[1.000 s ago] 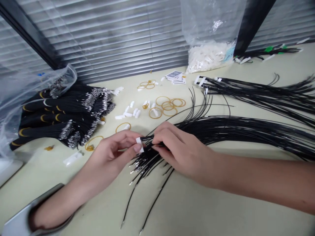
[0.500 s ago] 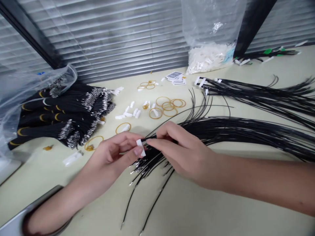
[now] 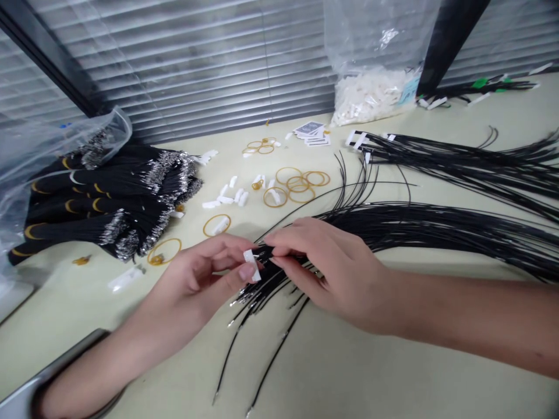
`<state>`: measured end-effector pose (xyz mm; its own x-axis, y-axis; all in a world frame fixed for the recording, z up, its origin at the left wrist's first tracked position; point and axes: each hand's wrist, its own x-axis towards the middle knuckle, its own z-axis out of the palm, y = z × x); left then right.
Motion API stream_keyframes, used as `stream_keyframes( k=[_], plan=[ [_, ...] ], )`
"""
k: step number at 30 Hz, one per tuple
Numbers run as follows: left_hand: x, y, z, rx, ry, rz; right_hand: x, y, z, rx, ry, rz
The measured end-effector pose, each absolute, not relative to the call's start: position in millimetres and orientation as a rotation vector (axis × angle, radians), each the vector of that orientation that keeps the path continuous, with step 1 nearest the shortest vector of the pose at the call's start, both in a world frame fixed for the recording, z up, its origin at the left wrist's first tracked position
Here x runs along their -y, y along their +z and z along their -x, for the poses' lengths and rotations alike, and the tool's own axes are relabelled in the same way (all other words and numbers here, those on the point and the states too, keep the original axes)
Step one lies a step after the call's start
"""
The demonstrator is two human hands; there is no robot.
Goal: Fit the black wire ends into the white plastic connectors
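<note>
Between the thumb and fingers of my left hand (image 3: 213, 267) is a small white plastic connector housing (image 3: 252, 265), held tilted. Just right of it, my right hand (image 3: 327, 265) pinches a thin black wire (image 3: 265, 254) whose metal end points at the housing. Whether the wire end touches the housing I cannot make out. Beneath both hands lies a thick bundle of black wires (image 3: 402, 230), with silvery crimped terminals (image 3: 250, 298) fanned out at its near end. Two single wires curve from it toward the table's front.
Bundled black wires with yellow bands (image 3: 82, 203) lie at left, partly in clear plastic. Rubber bands (image 3: 299, 187) and loose white housings (image 3: 225, 199) are scattered behind my hands. A bag of white housings (image 3: 371, 96) stands at the back; wires with housings fitted (image 3: 437, 160) lie right.
My right fingers have drawn back slightly from the white housing and their grip has shifted along the wire. My left hand keeps hold of the housing in nearly the same place.
</note>
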<state>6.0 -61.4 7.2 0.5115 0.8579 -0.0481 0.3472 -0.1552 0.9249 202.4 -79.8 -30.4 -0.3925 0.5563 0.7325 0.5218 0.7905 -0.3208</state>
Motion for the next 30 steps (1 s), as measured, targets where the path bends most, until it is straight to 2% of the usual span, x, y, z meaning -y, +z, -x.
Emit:
stream_keyframes(
  k=[17,22,25,30],
  plan=[
    [66,8,-9,-1.081,0.526,-1.918,78,-28,-202,2.139,-0.04,0.625],
    [57,10,-9,-1.122,0.681,-1.712,79,-16,-203,2.097,-0.271,0.963],
    [54,11,-7,-1.055,0.746,-1.649,74,-5,-208,2.265,-0.144,1.141],
    [54,12,-3,-1.081,0.782,-1.853,62,27,-221,2.227,0.318,1.208]
  ],
)
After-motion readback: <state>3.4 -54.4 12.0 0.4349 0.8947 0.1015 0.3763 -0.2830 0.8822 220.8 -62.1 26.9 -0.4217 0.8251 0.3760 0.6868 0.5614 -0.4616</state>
